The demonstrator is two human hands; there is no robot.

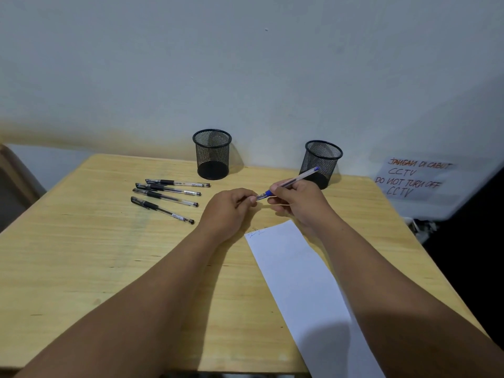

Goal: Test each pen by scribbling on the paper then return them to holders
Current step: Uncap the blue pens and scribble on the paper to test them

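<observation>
Hands [229, 207] [298, 199] gripping blue pen [289, 183] mid-table, paper [297, 282] overhanging near edge

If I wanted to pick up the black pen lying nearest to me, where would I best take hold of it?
Take the nearest black pen by the dark rubber sleeve just behind its cap, pinching from above with fingers on either long side. It lies flat on the table, angled, a little apart from the three pens behind it, so its near side is free to come at.
</observation>
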